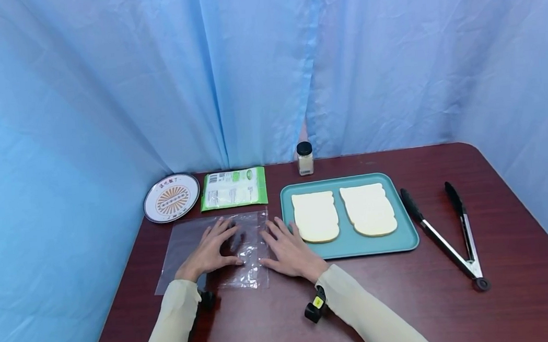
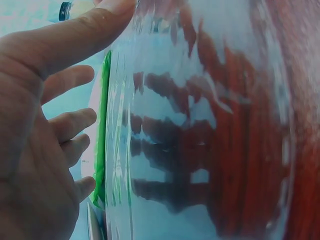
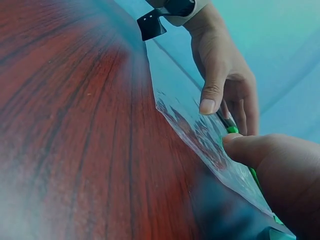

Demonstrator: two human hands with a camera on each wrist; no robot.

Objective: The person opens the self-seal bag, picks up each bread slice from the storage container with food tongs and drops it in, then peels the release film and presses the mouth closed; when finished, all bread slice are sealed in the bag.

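A transparent plastic bag (image 1: pixel 182 250) lies flat on the table, shiny and creased toward its right edge. Over its middle is my left hand (image 1: pixel 211 252), fingers spread and thumb reaching right. My right hand (image 1: pixel 289 249) is at the bag's right edge, its fingers also spread and pointing left. In the left wrist view, the left hand (image 2: pixel 30 110) hovers just over the glossy sheet (image 2: pixel 240 150), which mirrors its fingers. The right wrist view has the right thumb (image 3: pixel 270 155) close to the bag's surface (image 3: pixel 172 90); whether it touches cannot be told.
Right of the bag, a teal tray (image 1: pixel 349 247) bears two bread slices (image 1: pixel 316 218). Tongs (image 1: pixel 448 246) lie spread beyond it. At the back are a patterned plate (image 1: pixel 172 198), a green-and-white packet (image 1: pixel 234 189) and a black-capped jar (image 1: pixel 305 159). Blue curtains (image 1: pixel 259 78) hang behind.
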